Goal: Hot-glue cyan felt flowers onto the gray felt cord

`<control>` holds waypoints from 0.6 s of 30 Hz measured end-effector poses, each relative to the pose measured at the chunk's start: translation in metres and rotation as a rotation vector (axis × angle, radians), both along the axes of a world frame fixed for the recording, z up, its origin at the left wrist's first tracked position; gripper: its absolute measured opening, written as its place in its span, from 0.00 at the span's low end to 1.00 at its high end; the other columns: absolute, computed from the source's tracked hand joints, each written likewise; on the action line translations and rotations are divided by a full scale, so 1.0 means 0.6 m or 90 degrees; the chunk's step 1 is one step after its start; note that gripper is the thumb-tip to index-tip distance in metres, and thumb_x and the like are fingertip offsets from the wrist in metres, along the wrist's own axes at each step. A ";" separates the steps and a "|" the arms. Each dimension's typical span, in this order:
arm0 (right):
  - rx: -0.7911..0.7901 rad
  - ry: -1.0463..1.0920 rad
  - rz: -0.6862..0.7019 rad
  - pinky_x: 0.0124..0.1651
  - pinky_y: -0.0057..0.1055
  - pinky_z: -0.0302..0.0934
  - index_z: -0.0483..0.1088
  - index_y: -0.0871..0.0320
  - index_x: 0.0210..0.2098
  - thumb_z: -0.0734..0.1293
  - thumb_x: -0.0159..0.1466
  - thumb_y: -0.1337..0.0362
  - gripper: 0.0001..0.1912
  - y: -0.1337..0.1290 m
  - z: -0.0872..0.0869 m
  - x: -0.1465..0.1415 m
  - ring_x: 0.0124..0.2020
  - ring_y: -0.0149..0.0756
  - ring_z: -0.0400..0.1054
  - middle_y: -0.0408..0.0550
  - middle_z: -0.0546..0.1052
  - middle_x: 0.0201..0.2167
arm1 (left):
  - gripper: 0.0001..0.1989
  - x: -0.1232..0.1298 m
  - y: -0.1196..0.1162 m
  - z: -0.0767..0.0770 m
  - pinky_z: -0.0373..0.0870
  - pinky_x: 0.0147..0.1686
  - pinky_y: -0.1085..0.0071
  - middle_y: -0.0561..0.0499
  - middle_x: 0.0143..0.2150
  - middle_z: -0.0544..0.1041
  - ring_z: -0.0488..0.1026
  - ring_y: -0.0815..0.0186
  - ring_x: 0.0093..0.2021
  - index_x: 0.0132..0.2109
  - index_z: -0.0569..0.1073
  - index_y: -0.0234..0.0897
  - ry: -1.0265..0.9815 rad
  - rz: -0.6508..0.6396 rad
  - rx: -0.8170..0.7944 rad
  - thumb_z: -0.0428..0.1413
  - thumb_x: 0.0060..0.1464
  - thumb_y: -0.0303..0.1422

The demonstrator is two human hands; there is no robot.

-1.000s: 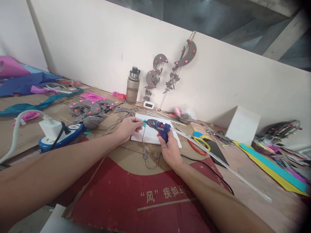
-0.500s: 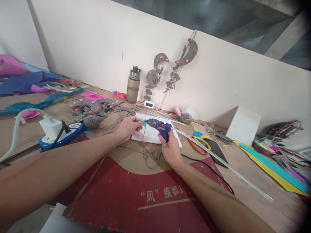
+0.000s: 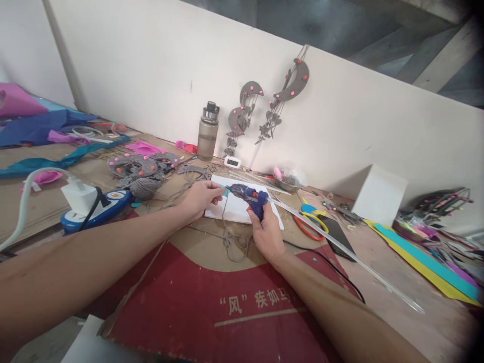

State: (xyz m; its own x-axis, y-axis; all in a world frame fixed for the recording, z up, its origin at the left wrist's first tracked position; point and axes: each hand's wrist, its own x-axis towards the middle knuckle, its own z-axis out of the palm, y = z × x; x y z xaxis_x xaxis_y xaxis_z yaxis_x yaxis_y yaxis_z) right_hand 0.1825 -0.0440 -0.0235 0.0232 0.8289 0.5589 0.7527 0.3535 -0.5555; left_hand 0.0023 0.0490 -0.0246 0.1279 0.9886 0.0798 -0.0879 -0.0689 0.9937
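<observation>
My right hand point(image 3: 266, 234) is wrapped round the handle of a blue hot glue gun point(image 3: 257, 201), which points left. A long clear glue stick point(image 3: 340, 248) sticks out of its back end. Between the thumb and fingers of my left hand point(image 3: 202, 199) is a small teal piece point(image 3: 226, 191), its exact shape too small to make out. The gun's nozzle is at or very near this piece; I cannot tell if they touch. Grey yarn point(image 3: 226, 222) hangs down from the piece and lies in loops on the cardboard. Below both hands is a white sheet point(image 3: 215, 212).
At left stand a blue power strip point(image 3: 94, 214) with a white plug and a grey yarn ball point(image 3: 144, 188). A water bottle point(image 3: 207, 132) and a small clock point(image 3: 232, 162) are by the wall. Scissors point(image 3: 310, 226) and a black phone point(image 3: 336, 237) lie at right.
The view has shifted very slightly. Both hands, the glue gun and the teal piece keep nearly the same places.
</observation>
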 end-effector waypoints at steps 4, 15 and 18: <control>0.008 -0.002 0.003 0.52 0.38 0.57 0.59 0.57 0.56 0.57 0.65 0.60 0.20 0.000 -0.001 0.000 0.51 0.43 0.65 0.52 0.71 0.50 | 0.11 0.000 -0.002 0.000 0.50 0.15 0.79 0.52 0.20 0.71 0.62 0.76 0.16 0.29 0.70 0.32 0.002 -0.001 0.010 0.62 0.40 0.35; 0.015 -0.009 -0.003 0.50 0.40 0.59 0.59 0.57 0.55 0.58 0.64 0.60 0.20 0.003 -0.003 0.003 0.50 0.44 0.65 0.54 0.72 0.49 | 0.10 0.000 -0.004 0.003 0.47 0.13 0.79 0.53 0.20 0.71 0.61 0.76 0.16 0.29 0.70 0.33 0.002 -0.004 -0.001 0.61 0.40 0.34; 0.016 -0.010 -0.004 0.50 0.39 0.59 0.59 0.57 0.54 0.58 0.64 0.60 0.19 0.004 -0.003 0.003 0.50 0.44 0.66 0.54 0.72 0.49 | 0.11 0.000 -0.005 0.005 0.47 0.13 0.79 0.53 0.20 0.71 0.61 0.76 0.16 0.29 0.70 0.33 -0.001 -0.005 -0.005 0.61 0.40 0.34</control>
